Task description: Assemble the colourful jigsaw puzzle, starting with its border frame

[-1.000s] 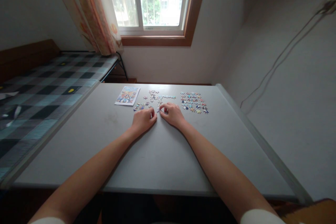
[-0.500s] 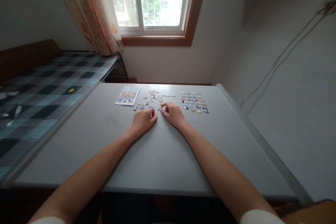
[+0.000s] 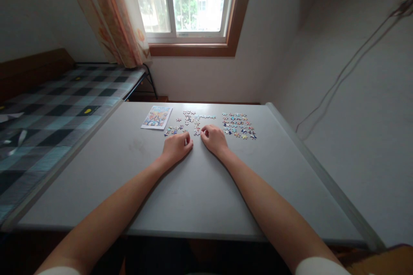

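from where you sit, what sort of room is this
Probably a bedroom: a bed with a checked cover stands left of the table, and a patterned curtain hangs beside the barred window.

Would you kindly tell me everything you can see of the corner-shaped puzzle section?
The corner-shaped puzzle section lies flat on the pale table: a bluish far row and a multicoloured column running toward the person. Its small pieces look like thin card. The right hand is beside the column's near end; whether they touch is unclear.
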